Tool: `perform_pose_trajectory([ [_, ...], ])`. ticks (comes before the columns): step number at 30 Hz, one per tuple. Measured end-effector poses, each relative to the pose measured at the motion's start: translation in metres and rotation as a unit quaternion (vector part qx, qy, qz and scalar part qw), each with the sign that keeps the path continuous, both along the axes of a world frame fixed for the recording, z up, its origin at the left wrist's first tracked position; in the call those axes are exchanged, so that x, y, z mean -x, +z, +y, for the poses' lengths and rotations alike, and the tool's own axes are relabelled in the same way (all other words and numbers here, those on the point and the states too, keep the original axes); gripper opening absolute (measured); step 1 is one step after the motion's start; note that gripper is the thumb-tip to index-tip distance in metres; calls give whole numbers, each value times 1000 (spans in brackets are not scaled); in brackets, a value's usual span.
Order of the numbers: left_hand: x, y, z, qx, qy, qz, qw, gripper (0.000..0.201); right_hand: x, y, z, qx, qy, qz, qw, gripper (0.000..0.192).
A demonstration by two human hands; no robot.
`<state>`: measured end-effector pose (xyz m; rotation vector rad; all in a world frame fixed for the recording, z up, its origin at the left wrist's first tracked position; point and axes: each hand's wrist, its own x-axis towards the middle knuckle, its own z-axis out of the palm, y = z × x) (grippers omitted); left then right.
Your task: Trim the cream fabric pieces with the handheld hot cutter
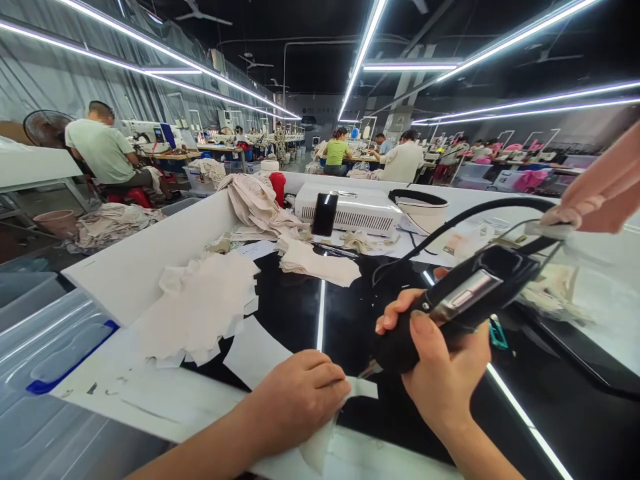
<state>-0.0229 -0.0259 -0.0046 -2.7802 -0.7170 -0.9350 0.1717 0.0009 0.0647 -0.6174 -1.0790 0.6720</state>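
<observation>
Low centre of frame, a white fabric piece (pixel 345 390) is pinned flat on the table (pixel 300 313) under the closed left hand (pixel 300 393), while just right the right hand (pixel 440 367) is wrapped around a black corded tool (pixel 450 303), long axis tilted up-right, tip down-left beside the fabric.

From where I stand, no lettering, brand, number or sign can be read anywhere. The white machine (pixel 350 208) at the back of the tabletop (pixel 300 313) shows no legible label, and the dark phone (pixel 325 214) leaning against it is blank.
</observation>
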Motion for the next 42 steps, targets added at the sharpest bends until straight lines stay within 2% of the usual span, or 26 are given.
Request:
perform_pose_trajectory([
  [9,-2,2,0,4,-5,-20,1000,14,5,-3,0,5,2,-7,1000,42],
  [17,-1,1,-1,16,-2,-17,1000,14,-8,1,-3,1,-31,-7,1000,45],
  [24,2,2,-1,18,-11,-25,999,14,-10,-4,-3,1,-29,-23,999,39],
  [32,4,4,0,29,-23,-33,999,17,-3,1,-11,1,7,9,1000,35],
  [42,4,3,1,23,-21,-23,999,14,3,-7,-13,-2,29,-13,999,38],
])
